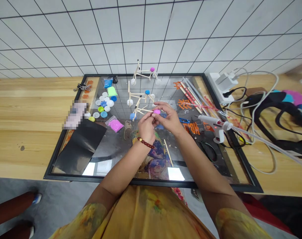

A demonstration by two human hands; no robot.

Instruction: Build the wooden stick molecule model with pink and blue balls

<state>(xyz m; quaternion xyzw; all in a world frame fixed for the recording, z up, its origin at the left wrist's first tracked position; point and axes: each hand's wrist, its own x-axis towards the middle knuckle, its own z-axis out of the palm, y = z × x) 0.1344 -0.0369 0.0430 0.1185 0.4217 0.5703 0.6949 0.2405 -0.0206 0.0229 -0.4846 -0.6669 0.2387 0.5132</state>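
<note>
My left hand (147,127), with a beaded bracelet at its wrist, is closed in a pinch at the near end of a small bicycle-like stick model (141,109). This model has a blue cap wheel (133,116) at its left. At its right end sits a pink clay lump (156,112), between the fingertips of my right hand (170,119). The hands touch, and their fingers hide the model's right side. Behind stand two similar stick models, one with a blue lump (147,92) and one with a pink lump (152,69).
Bottle caps (107,103) and a pink clay packet (115,124) lie left, beside a black sheet (82,146). A hot glue gun (216,126) rests right, near cables and a power strip (219,88). A loose stick (168,152) lies between my forearms. Another person's legs (13,209) show lower left.
</note>
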